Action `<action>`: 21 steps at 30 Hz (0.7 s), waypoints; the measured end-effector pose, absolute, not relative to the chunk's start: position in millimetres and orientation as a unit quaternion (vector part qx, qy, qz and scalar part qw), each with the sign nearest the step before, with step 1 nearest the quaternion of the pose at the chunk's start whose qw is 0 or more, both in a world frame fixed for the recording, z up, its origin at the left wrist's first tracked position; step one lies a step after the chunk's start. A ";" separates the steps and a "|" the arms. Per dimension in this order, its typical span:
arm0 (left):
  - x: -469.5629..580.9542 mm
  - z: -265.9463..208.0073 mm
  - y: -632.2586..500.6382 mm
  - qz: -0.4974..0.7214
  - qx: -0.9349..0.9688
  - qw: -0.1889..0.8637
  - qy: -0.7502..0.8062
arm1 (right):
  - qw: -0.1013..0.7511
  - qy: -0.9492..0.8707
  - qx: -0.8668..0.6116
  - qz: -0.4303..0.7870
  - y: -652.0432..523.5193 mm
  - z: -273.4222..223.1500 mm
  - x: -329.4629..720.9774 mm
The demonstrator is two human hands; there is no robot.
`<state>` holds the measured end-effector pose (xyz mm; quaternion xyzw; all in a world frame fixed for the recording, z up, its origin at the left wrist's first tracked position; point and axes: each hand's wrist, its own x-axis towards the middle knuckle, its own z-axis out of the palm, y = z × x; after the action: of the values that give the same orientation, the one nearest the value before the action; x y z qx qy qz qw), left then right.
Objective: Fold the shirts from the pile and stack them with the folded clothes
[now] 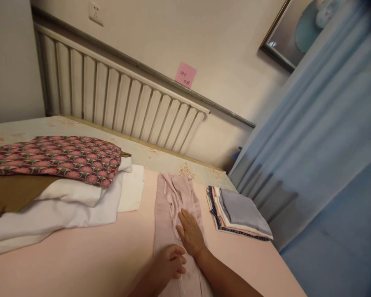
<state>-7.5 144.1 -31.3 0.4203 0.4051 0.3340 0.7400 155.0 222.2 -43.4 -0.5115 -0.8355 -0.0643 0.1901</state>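
Observation:
A pale pink garment [179, 189], silky with fine vertical lines, lies in a long narrow strip on the pink sheet [105, 255]. Its upper part has loose wrinkles, and its near end runs out of the bottom of the view. My right hand [190, 234] rests flat on the middle of it, fingers stretched toward the far end. Nearer to me, my left hand [170, 264] is over the garment's left edge, its fingers loosely bent and nothing visible in them. Whether it touches the cloth I cannot tell.
On the left lies a loose pile of clothes, with a floral piece [71, 159] above brown [18, 192] and white cloth [80, 212]. To the right sits a neat folded stack [245, 210]. A radiator [120, 93] lines the wall; a blue curtain [297, 144] hangs at the right.

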 end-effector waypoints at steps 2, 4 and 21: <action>-8.4 -29.3 144.0 0.329 0.419 0.745 0.401 | 0.189 -0.836 -0.511 -0.062 222.5 -43.8 155.1; -9.3 -26.5 143.8 0.327 0.415 0.750 0.399 | 0.190 -0.836 -0.511 -0.063 222.7 -44.4 155.4; -12.5 -16.8 142.1 0.322 0.415 0.748 0.404 | 0.205 -0.833 -0.509 -0.066 222.0 -43.3 155.0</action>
<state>-12.5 142.1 -16.8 0.4155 0.4043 0.3222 0.7484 155.0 222.0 -43.3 -0.5091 -0.8335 -0.0655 0.2048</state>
